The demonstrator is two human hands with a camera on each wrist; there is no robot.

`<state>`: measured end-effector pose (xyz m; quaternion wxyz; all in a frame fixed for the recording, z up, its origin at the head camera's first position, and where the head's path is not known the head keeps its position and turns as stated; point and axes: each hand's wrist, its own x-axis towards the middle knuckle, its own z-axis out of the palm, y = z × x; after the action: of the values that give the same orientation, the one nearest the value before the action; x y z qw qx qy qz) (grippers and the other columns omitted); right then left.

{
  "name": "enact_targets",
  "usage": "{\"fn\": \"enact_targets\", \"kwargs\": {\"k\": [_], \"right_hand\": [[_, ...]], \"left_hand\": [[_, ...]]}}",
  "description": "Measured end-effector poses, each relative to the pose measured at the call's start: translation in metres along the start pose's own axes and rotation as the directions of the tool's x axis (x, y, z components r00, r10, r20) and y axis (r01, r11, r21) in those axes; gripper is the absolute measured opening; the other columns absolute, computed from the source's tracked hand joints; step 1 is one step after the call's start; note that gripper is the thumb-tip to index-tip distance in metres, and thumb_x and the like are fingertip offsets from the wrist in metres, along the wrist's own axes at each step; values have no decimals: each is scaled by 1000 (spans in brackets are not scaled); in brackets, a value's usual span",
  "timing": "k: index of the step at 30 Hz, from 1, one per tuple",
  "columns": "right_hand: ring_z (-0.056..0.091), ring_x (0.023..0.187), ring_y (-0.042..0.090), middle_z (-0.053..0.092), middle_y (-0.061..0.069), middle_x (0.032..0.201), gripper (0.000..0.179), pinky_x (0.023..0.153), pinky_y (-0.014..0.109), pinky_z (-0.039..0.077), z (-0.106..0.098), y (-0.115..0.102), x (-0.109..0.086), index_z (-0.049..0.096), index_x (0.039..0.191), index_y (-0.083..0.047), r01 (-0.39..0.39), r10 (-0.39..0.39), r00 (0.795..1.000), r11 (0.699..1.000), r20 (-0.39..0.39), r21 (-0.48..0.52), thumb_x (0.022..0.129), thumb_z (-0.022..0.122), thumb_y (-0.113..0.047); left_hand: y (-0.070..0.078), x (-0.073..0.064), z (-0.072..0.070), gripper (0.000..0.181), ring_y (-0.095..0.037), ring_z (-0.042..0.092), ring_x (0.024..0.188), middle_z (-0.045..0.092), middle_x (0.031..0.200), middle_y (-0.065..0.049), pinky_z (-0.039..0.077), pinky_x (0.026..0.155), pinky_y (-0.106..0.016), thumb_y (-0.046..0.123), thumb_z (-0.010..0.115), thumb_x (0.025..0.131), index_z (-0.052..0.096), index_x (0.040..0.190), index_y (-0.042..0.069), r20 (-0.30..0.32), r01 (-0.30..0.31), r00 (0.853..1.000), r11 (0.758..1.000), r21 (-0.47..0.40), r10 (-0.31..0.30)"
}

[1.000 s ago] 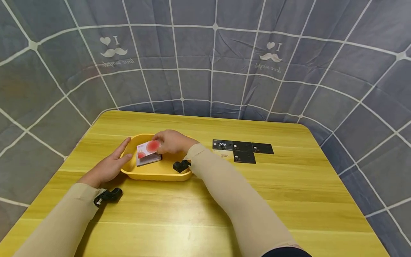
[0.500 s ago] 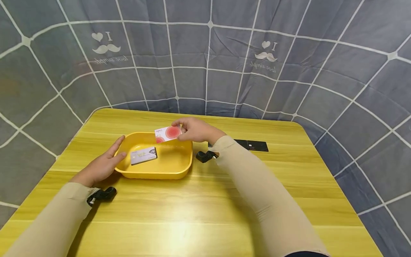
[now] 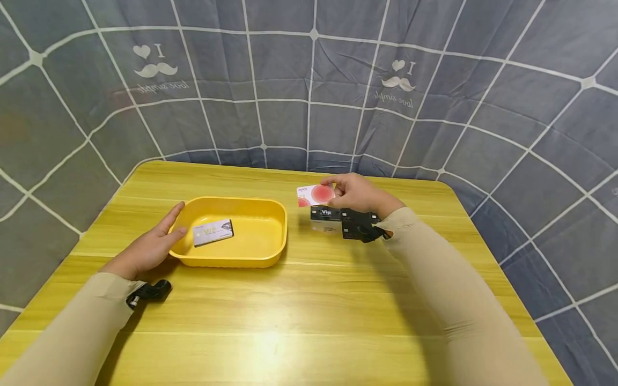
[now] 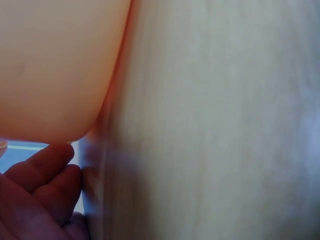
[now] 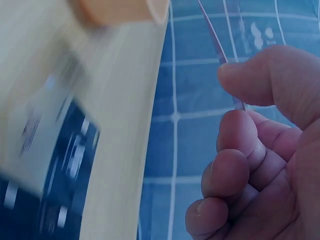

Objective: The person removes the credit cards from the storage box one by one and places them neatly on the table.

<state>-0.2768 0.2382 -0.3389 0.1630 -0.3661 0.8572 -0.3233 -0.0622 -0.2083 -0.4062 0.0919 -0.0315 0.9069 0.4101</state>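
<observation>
My right hand (image 3: pixel 359 194) pinches a white card with red circles (image 3: pixel 309 195) between thumb and fingers, raised above the table; the right wrist view shows the card (image 5: pixel 216 42) edge-on. Behind and below it several black cards (image 3: pixel 351 232) and a pale gold card (image 3: pixel 322 227) lie on the table, partly hidden by the hand and its wrist camera. My left hand (image 3: pixel 152 244) holds the left side of a yellow tray (image 3: pixel 256 262), thumb over the rim, other fingers (image 4: pixel 57 192) against the outside. A silvery VIP card (image 3: pixel 212 232) tops a small stack inside the tray.
The wood-grain table (image 3: pixel 232 327) runs beneath everything. A grey-blue checked curtain (image 3: pixel 285 75) hangs behind its far edge and along both sides. A black wrist camera (image 3: pixel 152 291) juts from the left sleeve close over the tabletop.
My right hand has lifted the red-circled card off the stack in the tray and carried it right, over to the black cards. My left hand has stayed at the tray.
</observation>
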Motion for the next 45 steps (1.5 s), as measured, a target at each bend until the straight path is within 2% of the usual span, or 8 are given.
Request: {"fn": "enact_targets", "kwargs": {"k": [13, 23, 28, 35, 42, 45], "right_hand": [[42, 61, 16, 48, -1, 71, 57, 58, 29, 37, -26, 61, -57, 60, 148, -10, -149, 146, 988, 986, -40, -80, 94, 74, -17], [47, 67, 18, 56, 3, 76, 58, 59, 28, 38, -39, 101, -95, 60, 149, -7, -220, 211, 974, 967, -85, -125, 93, 75, -14], [48, 69, 17, 56, 3, 76, 58, 60, 27, 39, -41, 114, -110, 60, 148, -5, -233, 223, 971, 963, -87, -132, 93, 75, -13], [53, 73, 17, 64, 3, 81, 58, 65, 27, 44, -41, 128, -126, 59, 148, -5, -256, 249, 966, 958, -71, -129, 93, 75, -16], [47, 75, 19, 53, 3, 80, 62, 64, 28, 38, -38, 136, -135, 56, 150, -2, -298, 294, 954, 948, -48, -114, 94, 76, -17], [49, 76, 18, 57, 3, 82, 63, 65, 27, 40, -36, 140, -136, 55, 150, -1, -300, 298, 954, 947, -37, -112, 93, 76, -17]], "left_hand": [[0, 2, -1, 76, -63, -3, 155, -15, 176, -20, 6, 117, -84, 48, 35, 114, -16, 168, 31, 0, 10, 1000, 1000, -2, -10], [-1, 3, -1, 76, -64, -2, 155, -16, 175, -19, 9, 116, -85, 51, 34, 114, -17, 167, 34, 12, 18, 1000, 1000, 3, -18], [0, 3, -1, 76, -63, -4, 155, -16, 175, -19, 7, 116, -84, 49, 34, 114, -17, 168, 31, 11, 17, 1000, 1000, -1, -17], [0, 4, 0, 77, -62, -5, 156, -17, 175, -19, 6, 117, -84, 49, 35, 114, -17, 168, 31, 12, 16, 1000, 1000, -12, -16], [-1, 3, -1, 77, -63, -3, 155, -16, 176, -19, 7, 116, -85, 50, 34, 114, -17, 168, 31, 7, 20, 1000, 1000, 11, -20], [-1, 3, -1, 77, -64, -2, 155, -15, 175, -20, 8, 115, -85, 51, 34, 114, -17, 168, 31, 7, 28, 1000, 999, 19, -28]]}}
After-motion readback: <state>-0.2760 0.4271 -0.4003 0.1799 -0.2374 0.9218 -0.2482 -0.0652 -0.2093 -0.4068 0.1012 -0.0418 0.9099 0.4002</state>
